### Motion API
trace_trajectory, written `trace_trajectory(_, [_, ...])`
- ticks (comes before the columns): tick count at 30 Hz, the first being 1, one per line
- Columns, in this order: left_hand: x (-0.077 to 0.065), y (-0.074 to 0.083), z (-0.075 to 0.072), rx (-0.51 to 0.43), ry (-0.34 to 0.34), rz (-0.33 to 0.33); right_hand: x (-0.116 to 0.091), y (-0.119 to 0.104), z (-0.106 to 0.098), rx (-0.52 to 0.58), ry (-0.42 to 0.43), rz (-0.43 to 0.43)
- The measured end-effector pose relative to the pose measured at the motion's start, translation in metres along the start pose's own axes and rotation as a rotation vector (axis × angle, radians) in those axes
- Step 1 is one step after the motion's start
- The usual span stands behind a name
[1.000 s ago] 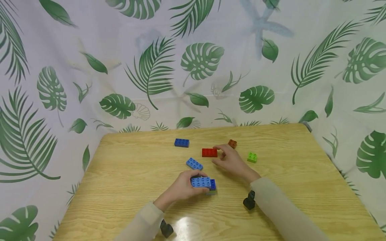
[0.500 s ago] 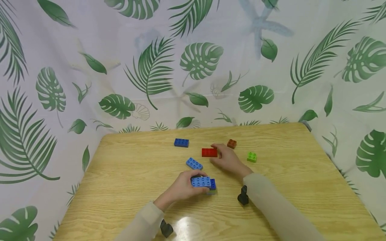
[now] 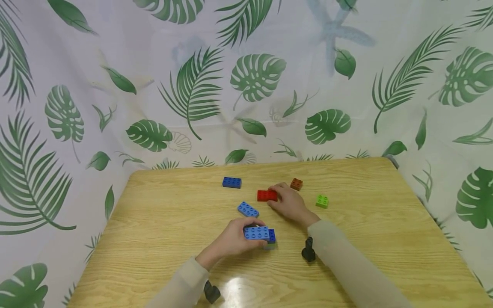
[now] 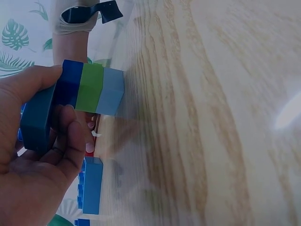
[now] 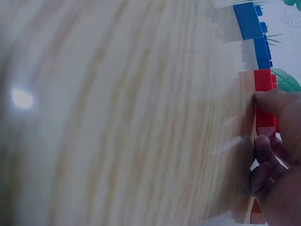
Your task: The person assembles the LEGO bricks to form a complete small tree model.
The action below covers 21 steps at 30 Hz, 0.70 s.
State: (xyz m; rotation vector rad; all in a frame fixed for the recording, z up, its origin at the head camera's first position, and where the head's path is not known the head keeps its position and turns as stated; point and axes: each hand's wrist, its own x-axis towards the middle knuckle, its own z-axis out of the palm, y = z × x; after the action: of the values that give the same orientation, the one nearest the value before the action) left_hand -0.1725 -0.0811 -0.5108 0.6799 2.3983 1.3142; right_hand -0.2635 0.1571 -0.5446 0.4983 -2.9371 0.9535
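My left hand (image 3: pixel 231 239) grips a light blue toy brick (image 3: pixel 256 232) between thumb and fingers. That brick sits at the top of a small stack. Below it, the left wrist view shows a dark blue brick (image 4: pixel 69 84), a green brick (image 4: pixel 90 87) and a light blue bottom brick (image 4: pixel 111 90) standing on the table. Farther back, my right hand (image 3: pixel 290 204) pinches the right end of a red brick (image 3: pixel 265 196). In the right wrist view its thumb lies against the near side of the red brick (image 5: pixel 263 81), which is down at the tabletop.
A loose light blue brick (image 3: pixel 248 209) lies between the hands, with a dark blue brick (image 3: pixel 232 182) farther back. Right of the right hand are an orange-brown brick (image 3: pixel 296 184) and a lime green brick (image 3: pixel 322 201). A leaf-print cloth (image 3: pixel 254 128) hangs behind the wooden table (image 3: pixel 165 214).
My right hand has moved slightly left, and its fingers have closed onto the red brick's right end. The left hand and its stack have stayed put.
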Motion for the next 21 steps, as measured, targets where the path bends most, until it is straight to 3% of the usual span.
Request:
trace_trajectory(8, [0.001, -0.001, -0.002, 0.004, -0.013, 0.0, 0.001, -0.001, -0.002, -0.001, 0.002, 0.01])
trace_trajectory(17, [0.002, -0.001, -0.002, 0.001, -0.02, -0.012, -0.003, 0.002, -0.012, 0.163, -0.041, 0.104])
trace_trajectory(21, [0.002, -0.001, -0.002, 0.002, -0.023, -0.023, -0.009, 0.002, -0.018, 0.211, -0.063, 0.083])
